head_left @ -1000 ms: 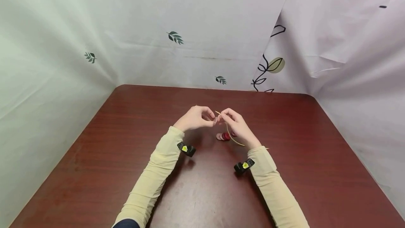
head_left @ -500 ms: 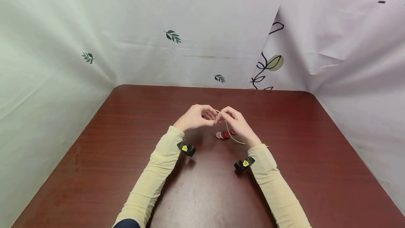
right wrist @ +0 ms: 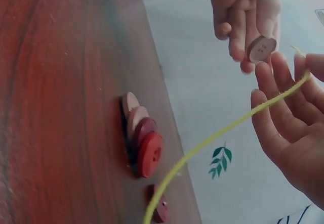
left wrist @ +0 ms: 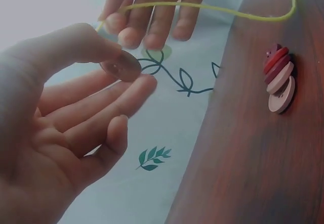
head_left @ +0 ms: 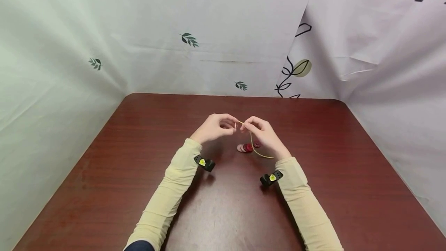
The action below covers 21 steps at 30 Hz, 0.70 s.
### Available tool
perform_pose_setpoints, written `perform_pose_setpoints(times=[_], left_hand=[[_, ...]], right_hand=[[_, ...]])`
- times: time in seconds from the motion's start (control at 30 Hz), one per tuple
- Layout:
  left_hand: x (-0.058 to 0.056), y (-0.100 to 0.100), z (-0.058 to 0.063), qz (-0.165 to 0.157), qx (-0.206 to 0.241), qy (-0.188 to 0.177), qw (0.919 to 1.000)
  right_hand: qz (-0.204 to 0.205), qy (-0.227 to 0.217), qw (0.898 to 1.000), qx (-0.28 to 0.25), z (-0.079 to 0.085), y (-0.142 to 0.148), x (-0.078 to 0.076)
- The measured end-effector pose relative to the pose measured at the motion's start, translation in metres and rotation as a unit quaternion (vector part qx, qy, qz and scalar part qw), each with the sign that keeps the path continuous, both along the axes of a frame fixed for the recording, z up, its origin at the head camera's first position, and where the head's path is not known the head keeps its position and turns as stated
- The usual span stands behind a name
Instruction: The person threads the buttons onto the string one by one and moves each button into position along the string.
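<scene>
My left hand [head_left: 215,128] pinches a pale pinkish-brown button [right wrist: 263,49] between thumb and fingers; small holes show in its face. My right hand [head_left: 262,131] faces it from the right, thumb and forefinger pinching a yellow cord [right wrist: 217,133] close to its tip. The short tip points toward the button, and the long tail hangs in a curve below the right hand. Both hands are raised over the table, fingertips a small gap apart. Beneath them lies an overlapping row of buttons [left wrist: 279,80], pale pink, dark red and red.
One dark red button [right wrist: 161,210] lies just apart from the row on the brown wooden table [head_left: 223,196]. White cloth [head_left: 156,69] printed with leaves hangs behind the table and along its sides. A black wrist camera [head_left: 204,163] is strapped to each sleeve.
The hands have drawn slightly apart, the right one shifting a little to the right with the cord. The button in the left hand now shows edge-on in the head view.
</scene>
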<state>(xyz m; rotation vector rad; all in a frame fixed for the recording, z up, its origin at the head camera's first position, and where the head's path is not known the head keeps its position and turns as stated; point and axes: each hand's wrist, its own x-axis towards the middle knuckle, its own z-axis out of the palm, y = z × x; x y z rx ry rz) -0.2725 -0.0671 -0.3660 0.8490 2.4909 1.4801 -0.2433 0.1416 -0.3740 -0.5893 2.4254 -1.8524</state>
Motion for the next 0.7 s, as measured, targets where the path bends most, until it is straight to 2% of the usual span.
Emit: perform_pose_setpoints(times=[0.17, 0.43, 0.7], left_hand=[[-0.002, -0.002, -0.001, -0.001, 0.040, -0.012, 0.9991], [-0.003, -0.003, -0.002, -0.028, 0.080, -0.042, 0.9955], [-0.001, -0.001, 0.000, -0.042, 0.092, -0.047, 0.9937]], right_hand=[[-0.008, -0.002, 1.000, 0.022, 0.003, 0.004, 0.000], [-0.009, 0.018, 0.997, 0.072, 0.007, 0.010, 0.001], [0.002, 0.021, 0.995, 0.093, 0.009, 0.011, 0.001]])
